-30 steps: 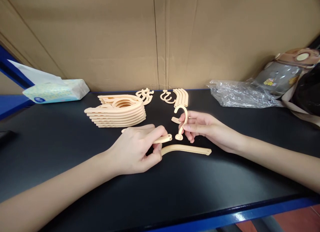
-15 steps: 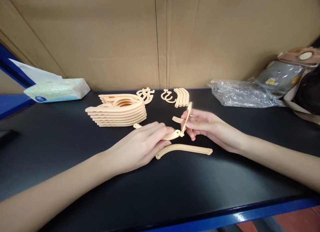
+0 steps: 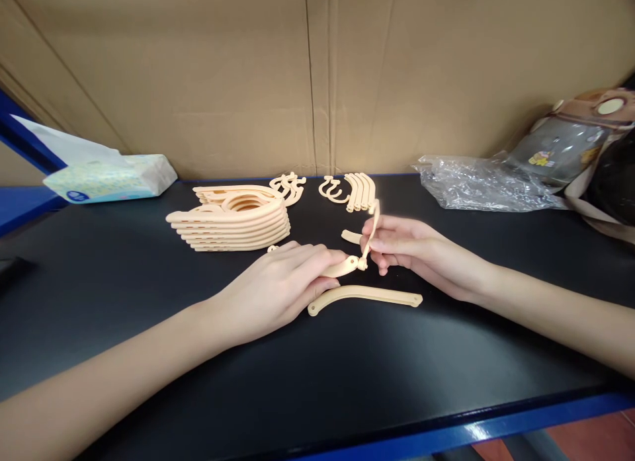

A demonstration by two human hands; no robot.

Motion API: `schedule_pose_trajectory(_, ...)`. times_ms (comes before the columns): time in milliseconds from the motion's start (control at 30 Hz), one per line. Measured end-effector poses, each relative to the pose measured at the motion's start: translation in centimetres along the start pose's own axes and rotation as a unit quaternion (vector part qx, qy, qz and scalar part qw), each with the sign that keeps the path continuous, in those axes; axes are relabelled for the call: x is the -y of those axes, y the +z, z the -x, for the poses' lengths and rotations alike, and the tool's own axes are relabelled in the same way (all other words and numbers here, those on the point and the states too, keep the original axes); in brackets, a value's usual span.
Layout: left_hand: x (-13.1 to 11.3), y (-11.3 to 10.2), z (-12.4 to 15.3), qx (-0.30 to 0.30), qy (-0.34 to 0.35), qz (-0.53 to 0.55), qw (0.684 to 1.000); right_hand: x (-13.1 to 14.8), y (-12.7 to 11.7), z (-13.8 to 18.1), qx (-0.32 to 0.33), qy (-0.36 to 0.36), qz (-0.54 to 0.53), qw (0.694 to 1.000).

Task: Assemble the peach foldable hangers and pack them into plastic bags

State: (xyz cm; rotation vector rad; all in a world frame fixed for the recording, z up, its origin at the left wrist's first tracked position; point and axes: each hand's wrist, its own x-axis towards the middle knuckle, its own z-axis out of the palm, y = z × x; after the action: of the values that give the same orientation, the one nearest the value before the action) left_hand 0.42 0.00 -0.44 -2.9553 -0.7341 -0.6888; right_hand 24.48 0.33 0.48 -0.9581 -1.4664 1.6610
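My left hand (image 3: 280, 282) is closed around a cream plastic hanger arm (image 3: 341, 268), whose holed end sticks out past the fingertips. Between thumb and fingers my right hand (image 3: 404, 246) pinches a hanger hook (image 3: 373, 233), held roughly upright. The hook's lower end is right at the holed end of the arm; whether it sits in the hole I cannot tell. In front of both hands a loose curved hanger arm (image 3: 364, 293) lies on the black table. Another piece (image 3: 351, 237) shows partly behind my right hand.
A stack of folded hangers (image 3: 228, 223) stands at the back left, with a pile of hooks (image 3: 288, 186) beside it. Further right are more hooks (image 3: 333, 190) and several arms (image 3: 361, 191). Tissues (image 3: 112, 178), a clear plastic bag (image 3: 476, 184) and a bottle (image 3: 560, 147) line the back.
The hook has turned slightly in my right hand, so its curved end shows more. My left hand has barely moved and still holds the arm.
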Motion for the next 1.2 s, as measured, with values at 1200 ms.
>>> schedule_pose_trajectory(1200,-0.05,0.06,0.10,0.000,-0.039,-0.010,0.999,-0.05,0.08,0.18,-0.031,0.005,0.003,0.999)
